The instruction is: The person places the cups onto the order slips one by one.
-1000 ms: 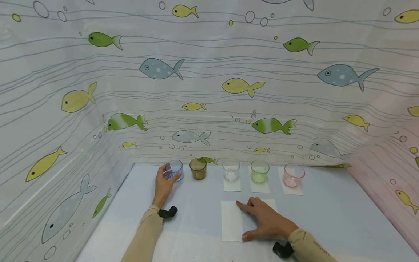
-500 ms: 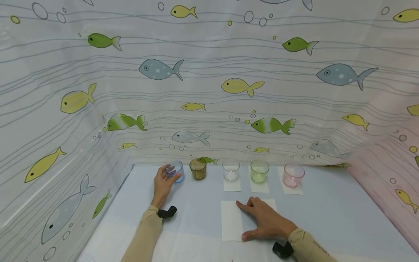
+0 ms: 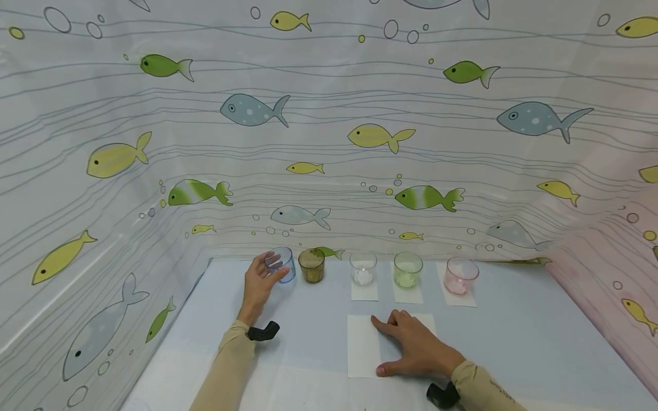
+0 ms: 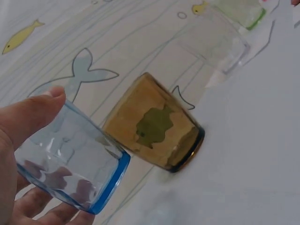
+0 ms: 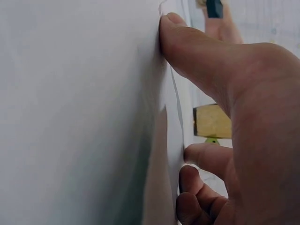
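My left hand point(image 3: 259, 285) grips a clear blue glass point(image 3: 285, 273) at the back left, thumb on the near side and fingers behind. In the left wrist view the blue glass point(image 4: 70, 159) overlaps the edge of an amber glass point(image 4: 152, 124); whether they touch I cannot tell. My right hand point(image 3: 418, 345) rests spread over white paper pieces, its thumb and index fingertip at the edge of the left piece point(image 3: 362, 346). Another paper piece point(image 3: 426, 319) lies partly hidden under that hand. From the right wrist, the thumb point(image 5: 197, 47) presses on paper.
Right of the amber glass stand a colourless glass point(image 3: 362, 269), a green glass point(image 3: 408, 270) and a pink glass point(image 3: 461, 276), each on a small white paper. A fish-patterned curtain point(image 3: 329, 154) rises behind the pale table point(image 3: 524, 342) and along its sides.
My left hand has moved the blue glass slightly right and up in the head view, closer to the amber glass. The right hand stays almost still, its thumb a little further left.
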Action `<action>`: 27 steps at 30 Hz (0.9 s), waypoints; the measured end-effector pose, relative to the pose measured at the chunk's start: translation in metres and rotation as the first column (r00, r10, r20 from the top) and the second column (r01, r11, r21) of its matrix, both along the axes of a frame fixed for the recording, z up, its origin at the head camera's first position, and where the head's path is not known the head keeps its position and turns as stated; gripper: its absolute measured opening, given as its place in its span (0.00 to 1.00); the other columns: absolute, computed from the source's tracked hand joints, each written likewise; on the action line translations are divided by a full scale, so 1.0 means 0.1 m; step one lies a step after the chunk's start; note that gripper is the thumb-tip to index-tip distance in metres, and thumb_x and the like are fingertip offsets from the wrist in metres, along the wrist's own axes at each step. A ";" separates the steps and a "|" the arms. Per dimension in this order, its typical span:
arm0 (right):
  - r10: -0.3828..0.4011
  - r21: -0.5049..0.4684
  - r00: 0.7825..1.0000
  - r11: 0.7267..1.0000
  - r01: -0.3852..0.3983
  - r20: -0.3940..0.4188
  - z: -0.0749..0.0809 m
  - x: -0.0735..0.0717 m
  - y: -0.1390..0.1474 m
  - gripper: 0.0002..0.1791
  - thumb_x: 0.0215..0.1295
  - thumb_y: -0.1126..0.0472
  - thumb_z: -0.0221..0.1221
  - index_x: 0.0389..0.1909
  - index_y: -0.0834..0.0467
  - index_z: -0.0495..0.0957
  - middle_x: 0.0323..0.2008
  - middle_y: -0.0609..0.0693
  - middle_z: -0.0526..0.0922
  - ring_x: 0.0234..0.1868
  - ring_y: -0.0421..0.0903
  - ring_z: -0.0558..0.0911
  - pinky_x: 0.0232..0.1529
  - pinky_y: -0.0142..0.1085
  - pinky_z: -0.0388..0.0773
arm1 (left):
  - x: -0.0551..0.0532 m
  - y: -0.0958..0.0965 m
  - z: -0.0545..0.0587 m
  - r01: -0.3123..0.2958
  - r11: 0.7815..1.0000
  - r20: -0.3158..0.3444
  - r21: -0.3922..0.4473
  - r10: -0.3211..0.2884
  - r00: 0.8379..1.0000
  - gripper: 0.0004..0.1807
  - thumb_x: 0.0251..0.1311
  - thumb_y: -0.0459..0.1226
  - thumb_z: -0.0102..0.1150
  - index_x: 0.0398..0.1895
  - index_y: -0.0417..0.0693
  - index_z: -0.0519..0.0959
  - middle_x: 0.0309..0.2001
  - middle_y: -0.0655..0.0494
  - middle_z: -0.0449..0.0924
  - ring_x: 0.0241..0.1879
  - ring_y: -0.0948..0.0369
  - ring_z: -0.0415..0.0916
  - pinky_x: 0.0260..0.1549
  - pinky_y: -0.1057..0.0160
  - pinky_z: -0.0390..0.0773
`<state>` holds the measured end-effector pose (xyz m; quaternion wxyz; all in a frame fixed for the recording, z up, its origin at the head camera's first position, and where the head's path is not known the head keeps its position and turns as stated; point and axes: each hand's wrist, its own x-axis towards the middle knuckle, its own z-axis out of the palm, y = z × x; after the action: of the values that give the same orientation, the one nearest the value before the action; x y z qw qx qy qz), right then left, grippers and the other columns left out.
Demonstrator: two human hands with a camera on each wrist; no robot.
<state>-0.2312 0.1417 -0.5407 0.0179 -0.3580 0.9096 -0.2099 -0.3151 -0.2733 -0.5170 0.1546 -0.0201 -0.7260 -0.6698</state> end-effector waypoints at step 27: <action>0.009 -0.019 1.000 1.000 -0.009 0.009 -0.02 -0.01 0.01 0.59 0.50 0.20 0.69 0.79 0.49 0.69 0.44 0.39 0.68 0.45 0.36 0.64 0.44 0.33 0.66 | 0.32 0.36 0.66 0.194 0.977 -0.169 -0.092 -0.207 0.964 0.38 0.62 0.28 0.73 0.75 0.41 0.69 0.70 0.38 0.77 0.69 0.42 0.76 0.71 0.52 0.77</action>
<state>-0.2321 0.1427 -0.5429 0.0194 -0.3614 0.9059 -0.2198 -0.2829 -0.2377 -0.4507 0.1494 -0.1588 -0.7279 -0.6501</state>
